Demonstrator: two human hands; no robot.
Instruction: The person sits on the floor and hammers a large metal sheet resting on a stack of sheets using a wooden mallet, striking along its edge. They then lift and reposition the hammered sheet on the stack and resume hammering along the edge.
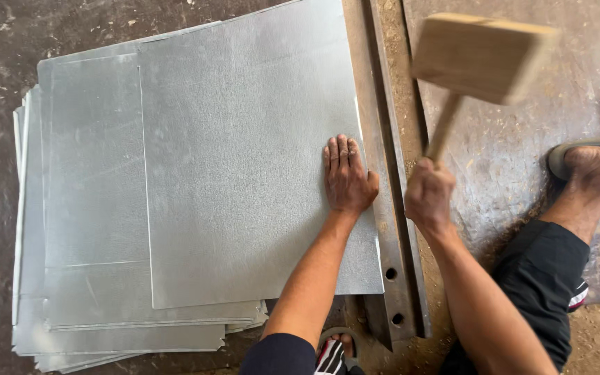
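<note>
On the dusty workshop floor [494,160], my left hand [346,177] lies flat on the top metal sheet [244,160]; my right hand [428,194] grips the raised wooden mallet [480,55]. A stray blow could hit my fingers [342,149] beside the steel rail [390,208].

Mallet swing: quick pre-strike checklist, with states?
1. Right hand gripped on mallet handle: ok.
2. Left hand flat on top sheet: ok.
3. Sheet edge lying over steel bar: ok.
4. Left fingers away from the edge: not ok, close beside it.
5. Foot away from bar: ok.
6. Mallet face square: cannot tell, blurred.
</note>
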